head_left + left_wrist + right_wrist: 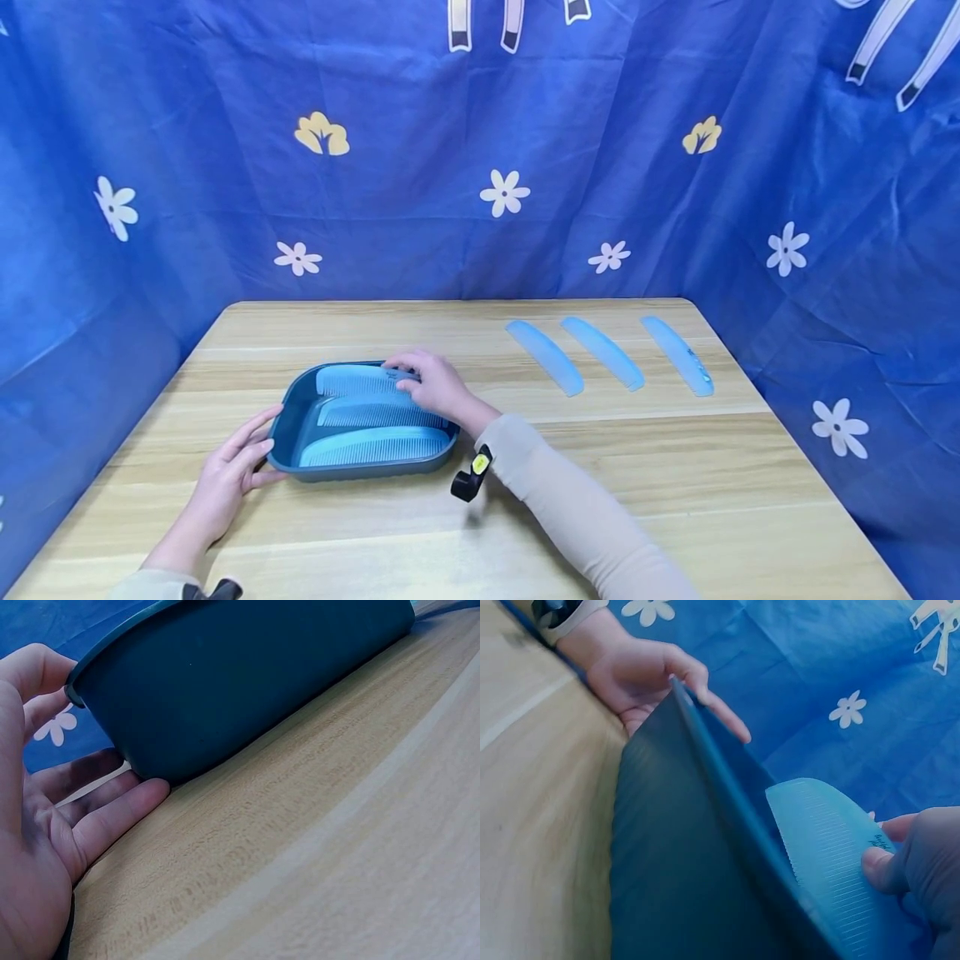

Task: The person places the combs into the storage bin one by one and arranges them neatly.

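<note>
A dark teal plastic tray (360, 472) with raised walls stands on the table's left half. At its left end my left hand (231, 475) grips the rim, with the lower fingers against the outer wall in the left wrist view. My right hand (438, 387) reaches over the tray's right side and pinches a light blue comb (821, 832) between thumb and fingers, near some dark print. That comb lies along the tray's back wall. Inside, in front of it, are a middle comb (367, 412) and a front comb (375, 446), both lying lengthwise.
To the right on the wooden table (750, 500) lie three more blue combs: a left one (546, 357), a middle one (603, 352) and a right one (678, 357), all slanted. Blue patterned cloth (420, 192) hangs behind and along both sides.
</note>
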{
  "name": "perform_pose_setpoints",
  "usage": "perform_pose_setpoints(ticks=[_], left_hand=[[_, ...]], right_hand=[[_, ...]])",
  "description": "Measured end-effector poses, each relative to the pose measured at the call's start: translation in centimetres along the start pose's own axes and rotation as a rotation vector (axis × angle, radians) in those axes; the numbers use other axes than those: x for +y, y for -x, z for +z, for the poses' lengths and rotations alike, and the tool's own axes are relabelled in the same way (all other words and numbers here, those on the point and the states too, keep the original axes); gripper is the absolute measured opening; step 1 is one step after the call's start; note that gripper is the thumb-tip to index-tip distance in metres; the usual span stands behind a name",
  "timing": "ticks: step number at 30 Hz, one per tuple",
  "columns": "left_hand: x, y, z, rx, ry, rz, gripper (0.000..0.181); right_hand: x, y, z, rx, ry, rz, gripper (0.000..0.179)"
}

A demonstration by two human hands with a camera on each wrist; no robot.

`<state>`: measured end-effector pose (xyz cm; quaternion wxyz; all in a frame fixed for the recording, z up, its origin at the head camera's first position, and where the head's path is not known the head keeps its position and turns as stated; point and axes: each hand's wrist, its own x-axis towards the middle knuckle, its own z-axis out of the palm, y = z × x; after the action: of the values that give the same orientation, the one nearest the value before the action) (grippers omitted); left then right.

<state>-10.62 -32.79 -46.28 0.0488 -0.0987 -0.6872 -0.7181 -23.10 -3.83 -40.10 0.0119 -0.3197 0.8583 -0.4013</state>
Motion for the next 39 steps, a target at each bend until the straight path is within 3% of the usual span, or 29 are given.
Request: perform_pose_setpoints(ticks=[9,15,25,29,39], left_hand=[[-0.1,-0.1,-0.2,-0.013,0.023,0.012,0.046],[-0.1,-0.1,-0.1,-0.017,0.027,0.014,0.046],[-0.1,-0.1,-0.1,-0.014,0.029,0.012,0.045],[0.0,-0.1,-0.1,0.001,0.008,-0.011,0.045],[-0.1,-0.2,-0.2,-0.021,0.035,0.012,0.046]], right_hand=[[0.4,-0.5,0.6,-0.167,0.091,0.044,0.031],[0.5,-0.7,0.8,-0.209,0.128,0.076,0.031],[0.4,-0.5,0.8,-0.170,0.205,0.030,0.032],[0.4,-0.3,0.6,-0.133,0.179,0.009,0.031],[0.8,-0.1,-0.3,-0.064,0.095,0.008,0.034]])
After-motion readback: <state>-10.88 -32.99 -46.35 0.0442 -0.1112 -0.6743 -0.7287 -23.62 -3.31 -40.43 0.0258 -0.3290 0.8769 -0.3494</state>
